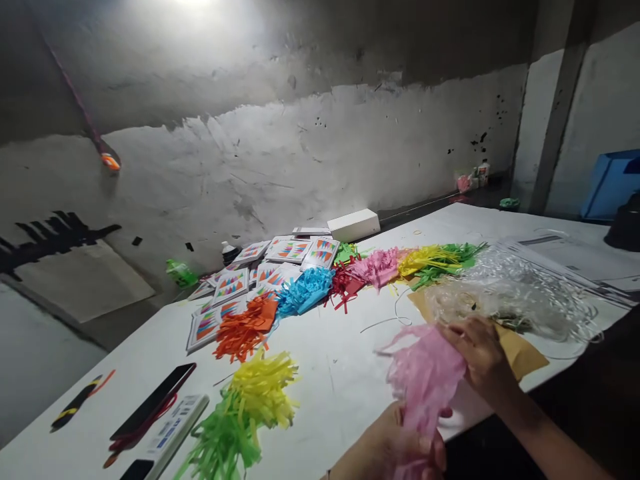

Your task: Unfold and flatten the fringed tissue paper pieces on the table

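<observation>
**Holding a pink fringe bundle over the tabletop's near edge**

Gripping from below, the left hand [387, 447] has its fingers closed round the lower end of a bundle of pale pink fringed tissue paper [424, 380]. The right hand [477, 353] pinches the bundle's upper right edge, fingers pressed together on the paper. The bundle sits between both hands, just above the near edge of the white tabletop [330, 373].

Just beyond the right hand: a heap of clear plastic strips [505, 293] over a brown paper envelope [523, 353]. Left of the hands: a yellow and green fringe bundle [245, 413]. Further back, a row of orange [245, 330], blue [305, 291], red, pink, yellow and green bundles, with white cards printed with coloured triangles [287, 251] behind. A black phone [155, 400] lies at near left.
</observation>
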{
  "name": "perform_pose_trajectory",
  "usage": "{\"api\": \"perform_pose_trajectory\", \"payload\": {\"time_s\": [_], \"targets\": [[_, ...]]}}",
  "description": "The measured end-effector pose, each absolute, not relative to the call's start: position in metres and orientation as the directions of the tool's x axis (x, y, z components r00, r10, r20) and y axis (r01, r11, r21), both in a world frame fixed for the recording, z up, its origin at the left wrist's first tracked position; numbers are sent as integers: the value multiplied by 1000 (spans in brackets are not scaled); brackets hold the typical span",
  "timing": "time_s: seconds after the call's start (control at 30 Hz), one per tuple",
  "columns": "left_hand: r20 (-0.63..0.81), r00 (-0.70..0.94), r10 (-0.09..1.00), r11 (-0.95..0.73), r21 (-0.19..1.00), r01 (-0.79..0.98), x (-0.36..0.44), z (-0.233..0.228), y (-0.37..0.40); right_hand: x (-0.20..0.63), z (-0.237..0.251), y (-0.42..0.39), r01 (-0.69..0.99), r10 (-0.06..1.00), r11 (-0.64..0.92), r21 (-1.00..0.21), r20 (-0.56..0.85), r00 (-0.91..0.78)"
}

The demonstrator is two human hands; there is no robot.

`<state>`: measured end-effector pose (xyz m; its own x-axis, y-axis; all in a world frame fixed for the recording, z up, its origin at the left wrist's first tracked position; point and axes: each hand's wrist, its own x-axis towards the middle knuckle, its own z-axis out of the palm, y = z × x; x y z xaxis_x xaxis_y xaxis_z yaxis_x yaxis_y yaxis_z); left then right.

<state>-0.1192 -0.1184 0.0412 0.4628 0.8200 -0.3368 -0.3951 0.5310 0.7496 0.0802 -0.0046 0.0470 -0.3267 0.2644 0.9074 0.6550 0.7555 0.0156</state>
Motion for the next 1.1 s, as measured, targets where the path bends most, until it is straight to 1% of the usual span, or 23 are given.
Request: {"api": "perform_pose_trajectory", "payload": {"time_s": [0.1,0.17,0.27,0.33,0.4,0.43,0.47,0.5,0.53,0.57,0.6,0.63,0.67,0.7,0.77,0.9,0.93,0.97,1.0,1.03,1.1], "targets": [[-336,433,837,495,801,-337,-123,42,-118,109,57,-2,726,268,686,47,911,-312],[-353,394,849,471,843,-260,-141,44,-117,113,53,-12,727,255,681,83,904,-342],[-403,275,873,438,896,-76,-192,49,-119,89,28,-38,650,255,751,117,857,-448],[-399,145,906,392,917,73,-234,54,-126,61,6,-56,566,259,817,105,811,-524],[-329,-31,944,329,926,184,-267,60,-136,33,-13,-71,505,279,862,56,779,-562],[-262,-129,956,286,928,239,-277,62,-143,21,-21,-76,484,294,875,23,770,-567],[-159,-208,965,223,917,330,-280,62,-149,11,-28,-80,468,310,884,-12,764,-565],[-28,-237,971,136,881,453,-277,61,-155,2,-34,-83,453,323,890,-45,763,-560],[110,-190,976,24,807,590,-269,57,-160,-5,-39,-85,439,334,896,-74,763,-554],[235,-64,970,-116,678,726,-256,50,-163,-10,-42,-87,425,341,900,-97,764,-547],[302,116,946,-272,551,789,-240,42,-164,-14,-45,-88,412,344,904,-115,768,-540],[295,305,906,-415,466,782,-225,32,-163,-16,-48,-89,403,348,906,-129,770,-535],[305,407,861,-502,388,773,-211,22,-161,-16,-49,-90,396,350,908,-139,772,-531],[292,448,845,-528,323,785,-201,13,-158,-15,-50,-90,388,352,910,-148,771,-531],[241,422,874,-476,243,845,-195,0,-153,-7,-51,-88,362,330,924,-125,737,-590],[109,171,979,-186,136,973,-238,0,-163,10,-48,-79,304,206,951,53,625,-753],[90,100,991,-108,86,990,-252,3,-170,12,-46,-77,301,185,949,89,618,-764],[100,46,994,-48,23,999,-264,7,-177,13,-44,-76,300,168,947,113,622,-765],[134,31,991,-25,-46,999,-272,11,-183,12,-42,-75,298,155,946,129,625,-765],[183,70,981,-49,-118,992,-276,13,-188,11,-39,-74,294,146,946,140,626,-766],[285,264,922,-200,-235,951,-270,14,-190,4,-32,-76,299,141,944,143,642,-753]]}}
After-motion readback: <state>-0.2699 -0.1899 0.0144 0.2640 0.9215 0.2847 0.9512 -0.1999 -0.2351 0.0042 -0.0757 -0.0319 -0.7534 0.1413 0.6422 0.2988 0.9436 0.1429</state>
